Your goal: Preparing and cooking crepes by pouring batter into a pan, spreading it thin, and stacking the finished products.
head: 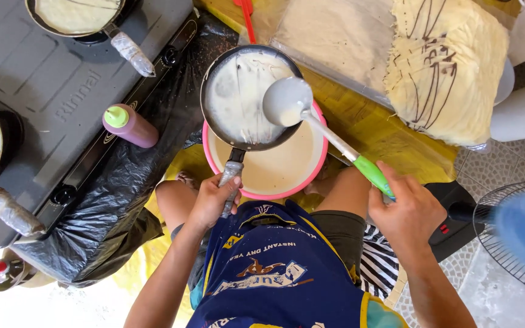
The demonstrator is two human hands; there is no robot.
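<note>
Left hand (214, 200) grip closed on foil-wrapped handle of round black pan (247, 97), thin pale batter coating it. Right hand (408, 212) grip closed on green-handled metal ladle (287, 101) over pink-rimmed batter bowl (274, 173).

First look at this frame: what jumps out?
Centre: the left hand holds a dark pan coated with pale batter over a pink basin, while the right hand holds a green-handled ladle above the pan. Top right lies a heap of thin crepes with dark streaks. On the left, a grey stove carries two more pans.
</note>
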